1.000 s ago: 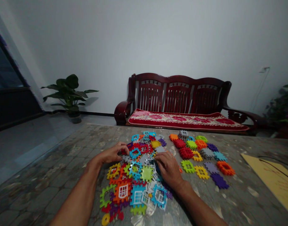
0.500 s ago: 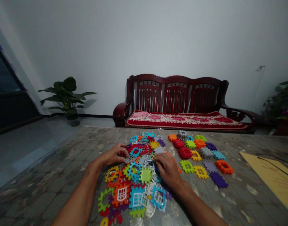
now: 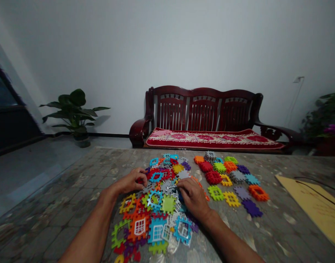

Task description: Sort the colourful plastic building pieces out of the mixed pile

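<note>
A heap of flat plastic interlocking tiles (image 3: 156, 204) in many colours lies on the patterned table (image 3: 60, 204) in front of me. My left hand (image 3: 130, 181) rests on the heap's left upper edge with fingers curled over red and grey pieces. My right hand (image 3: 193, 197) lies palm down on the heap's right side, fingers bent onto grey and blue tiles. What either hand holds, if anything, is hidden under the fingers. To the right, separate tiles (image 3: 230, 175) lie spread out singly in rows.
A yellow sheet (image 3: 315, 208) with a dark cable on it lies at the table's right edge. Beyond the table stands a dark red wooden bench (image 3: 206, 113) with a red cushion. Potted plants stand at the far left (image 3: 74, 109) and far right.
The view has drifted slightly, shifting everything a little left. Both hands stay on the heap, the fingers moving only slightly among the tiles.
</note>
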Demonstrator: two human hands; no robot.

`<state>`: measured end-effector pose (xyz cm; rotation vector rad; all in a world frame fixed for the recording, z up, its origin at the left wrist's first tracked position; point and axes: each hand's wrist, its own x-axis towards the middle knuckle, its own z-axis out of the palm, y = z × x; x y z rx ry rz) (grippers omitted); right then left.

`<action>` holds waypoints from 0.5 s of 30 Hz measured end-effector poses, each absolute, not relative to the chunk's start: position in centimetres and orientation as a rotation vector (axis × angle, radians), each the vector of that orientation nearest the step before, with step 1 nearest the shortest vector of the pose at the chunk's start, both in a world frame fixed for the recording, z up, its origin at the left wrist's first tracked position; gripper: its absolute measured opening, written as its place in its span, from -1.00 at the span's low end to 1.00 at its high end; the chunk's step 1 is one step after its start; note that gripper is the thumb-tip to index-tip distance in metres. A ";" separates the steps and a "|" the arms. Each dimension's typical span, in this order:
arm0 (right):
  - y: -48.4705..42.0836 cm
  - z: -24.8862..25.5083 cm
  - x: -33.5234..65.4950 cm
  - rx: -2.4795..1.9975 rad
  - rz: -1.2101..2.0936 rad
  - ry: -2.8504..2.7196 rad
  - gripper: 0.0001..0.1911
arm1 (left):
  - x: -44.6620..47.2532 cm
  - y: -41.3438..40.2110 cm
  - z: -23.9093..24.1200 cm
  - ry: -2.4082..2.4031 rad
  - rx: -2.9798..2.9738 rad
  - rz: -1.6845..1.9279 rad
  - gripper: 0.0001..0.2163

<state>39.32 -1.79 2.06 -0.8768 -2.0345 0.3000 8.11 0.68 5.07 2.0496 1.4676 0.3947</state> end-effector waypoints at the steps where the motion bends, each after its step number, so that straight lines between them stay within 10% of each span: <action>1: -1.8 2.1 39.3 -0.876 0.301 -2.035 -0.81 | 8.1 0.7 5.1 1.461 2.047 0.391 -0.88; 15: -1.6 1.7 39.3 -0.873 0.318 -2.047 -0.76 | 8.5 0.8 5.0 1.472 2.047 0.422 -0.85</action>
